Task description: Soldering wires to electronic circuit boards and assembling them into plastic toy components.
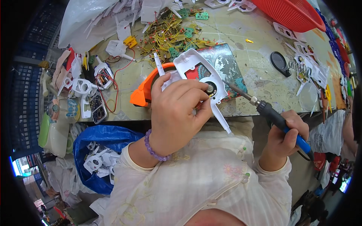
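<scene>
My left hand (179,109), a purple bead bracelet at its wrist, is closed over a white plastic housing (194,56) near the table's front edge. Its thumb and fingers pinch at a small round black speaker (208,89) seated in the housing; the fingertips hide part of it. In my right hand (288,137) is a soldering iron (272,115) with a black and blue handle, its tip pointing left at the housing. The tip looks close to the housing's right edge; I cannot tell whether it touches. Beneath the housing lie an orange plastic piece (142,90) and a dark patterned board (230,69).
Wired green circuit boards (177,34) are heaped at the back. A red basket (292,15) stands back right, near a black ring-shaped part (279,63) and a coil spring (300,68). White parts and a phone (98,108) lie left. Below hangs a blue bag (103,135) of white parts.
</scene>
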The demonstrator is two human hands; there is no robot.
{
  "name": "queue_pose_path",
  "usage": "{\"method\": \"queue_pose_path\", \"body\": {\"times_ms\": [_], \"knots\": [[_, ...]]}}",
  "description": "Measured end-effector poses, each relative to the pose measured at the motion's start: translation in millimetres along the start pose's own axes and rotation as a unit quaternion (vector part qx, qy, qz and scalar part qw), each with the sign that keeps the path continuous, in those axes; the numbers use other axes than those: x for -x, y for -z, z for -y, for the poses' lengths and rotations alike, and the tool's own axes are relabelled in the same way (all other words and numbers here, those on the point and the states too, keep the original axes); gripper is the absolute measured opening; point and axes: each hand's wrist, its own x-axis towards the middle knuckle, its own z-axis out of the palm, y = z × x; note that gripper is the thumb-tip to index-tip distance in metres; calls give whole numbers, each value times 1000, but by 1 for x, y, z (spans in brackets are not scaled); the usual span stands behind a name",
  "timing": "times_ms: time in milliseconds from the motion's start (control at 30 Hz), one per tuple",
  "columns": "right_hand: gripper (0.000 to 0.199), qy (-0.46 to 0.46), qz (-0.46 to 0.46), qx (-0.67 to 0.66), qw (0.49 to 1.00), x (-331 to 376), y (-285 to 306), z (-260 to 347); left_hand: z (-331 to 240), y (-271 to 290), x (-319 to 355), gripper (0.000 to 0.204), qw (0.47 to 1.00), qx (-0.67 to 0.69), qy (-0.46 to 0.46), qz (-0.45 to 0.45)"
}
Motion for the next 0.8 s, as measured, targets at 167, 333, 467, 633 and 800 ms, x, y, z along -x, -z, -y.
{"method": "queue_pose_path", "body": {"times_ms": [167,333,467,633,800], "knots": [[23,-3,62,7,998,-6,3,5,-2,-2,-2,10,999,-31,-6,-5],[22,9,79,26,997,-11,3,5,-2,-4,-2,9,999,-36,-7,-7],[20,2,125,31,992,-16,6,7,-1,-4,-3,9,999,-36,-3,-8],[19,-4,142,27,990,-20,4,10,-2,-4,-3,9,999,-39,-4,-4],[18,-9,152,29,988,-22,1,11,-2,-2,-3,9,999,-32,0,5]]}}
